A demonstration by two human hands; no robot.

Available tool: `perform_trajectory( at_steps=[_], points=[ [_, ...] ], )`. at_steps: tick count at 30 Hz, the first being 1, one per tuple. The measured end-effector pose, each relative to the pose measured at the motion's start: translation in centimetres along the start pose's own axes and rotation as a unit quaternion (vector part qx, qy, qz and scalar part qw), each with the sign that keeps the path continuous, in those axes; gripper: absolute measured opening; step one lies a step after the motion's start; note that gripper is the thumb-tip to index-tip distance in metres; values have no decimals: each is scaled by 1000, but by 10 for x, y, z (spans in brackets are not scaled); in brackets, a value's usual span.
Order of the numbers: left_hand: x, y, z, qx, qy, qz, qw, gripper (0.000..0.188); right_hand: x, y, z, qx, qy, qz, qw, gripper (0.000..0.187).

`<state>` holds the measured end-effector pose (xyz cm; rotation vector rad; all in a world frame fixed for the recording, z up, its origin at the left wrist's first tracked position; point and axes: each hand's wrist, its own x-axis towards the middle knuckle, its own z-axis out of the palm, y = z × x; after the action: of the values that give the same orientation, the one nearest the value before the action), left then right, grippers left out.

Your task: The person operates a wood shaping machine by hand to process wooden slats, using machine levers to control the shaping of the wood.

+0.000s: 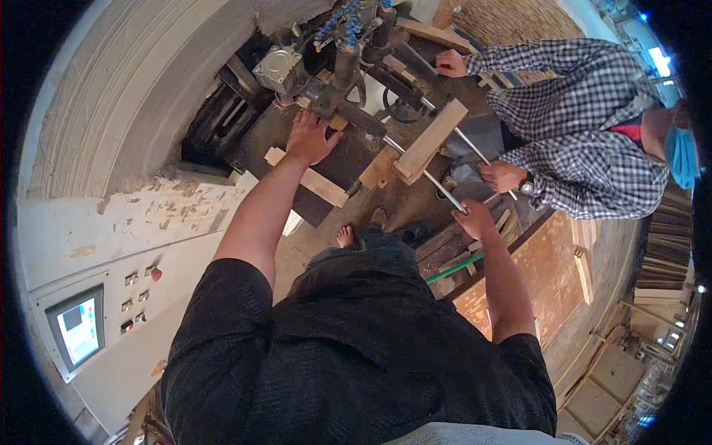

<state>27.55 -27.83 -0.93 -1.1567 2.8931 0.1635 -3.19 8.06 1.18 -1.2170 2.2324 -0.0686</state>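
Observation:
My left hand (pixel 308 139) lies with fingers stretched out on the dark machine table (pixel 347 157), close under the machine's head (pixel 324 96). A small wooden block (pixel 337 122) is beside its thumb and fingertips; whether they touch it I cannot tell. Nearer to me, a pale wooden strip (pixel 322 187) lies along the table, partly behind my left forearm. My right hand (pixel 475 220) is closed round the near end of a shiny metal rod (pixel 447 194). A thick wooden piece (pixel 432 141) rests across this rod and a second metal rod (pixel 472 145).
A co-worker in a checked shirt (pixel 586 96) stands at the right, one hand (pixel 503 176) at the second rod. At left is a control panel with a screen (pixel 76 326) and buttons. A brown board (pixel 534 274) and wooden strips (pixel 582 259) lie at lower right.

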Motion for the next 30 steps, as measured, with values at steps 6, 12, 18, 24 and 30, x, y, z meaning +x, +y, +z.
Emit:
perform_trajectory(
  at_steps=[6,12,18,24,30],
  points=[
    [-1,-6,0,-8,-6,-10,1000,73,5,-2,-3,22,-7,3,1000,37],
    [-1,-10,12,-13,58,8,998,71,9,-1,-3,20,-8,-10,1000,37],
    [3,-3,-12,-6,-82,-41,996,75,10,-8,-10,-15,-43,8,999,38],
    [2,-4,-13,-26,-42,-44,998,77,5,-10,-13,7,-23,-10,1000,39],
    [3,-2,-32,8,-65,-32,997,79,5,-2,-6,3,-3,-20,1000,42]
  ],
)
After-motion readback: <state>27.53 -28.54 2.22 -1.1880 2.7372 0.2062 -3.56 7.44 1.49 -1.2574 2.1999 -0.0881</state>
